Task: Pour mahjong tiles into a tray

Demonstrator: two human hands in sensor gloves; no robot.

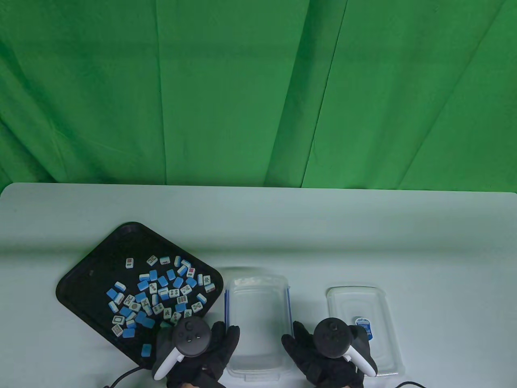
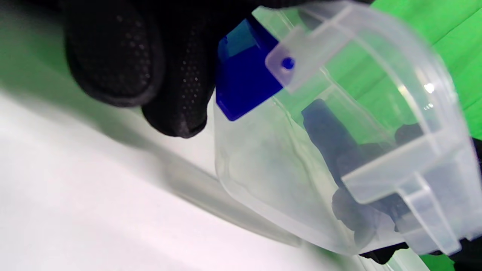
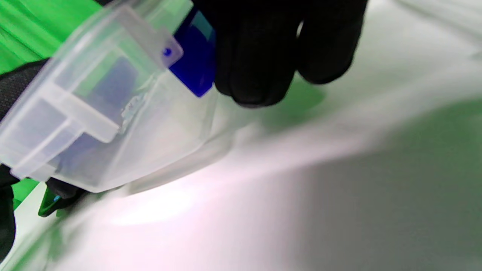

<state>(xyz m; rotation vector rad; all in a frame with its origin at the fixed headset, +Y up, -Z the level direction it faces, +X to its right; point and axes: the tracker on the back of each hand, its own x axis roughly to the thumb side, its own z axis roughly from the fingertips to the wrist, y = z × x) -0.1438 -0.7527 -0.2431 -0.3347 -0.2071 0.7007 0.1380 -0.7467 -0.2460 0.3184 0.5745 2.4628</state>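
The mahjong tiles are scattered in the black tray at the bench's left. Just right of it, a clear, empty container with blue clips is gripped at its near corners by the left hand and right hand. Its lid lies further right.
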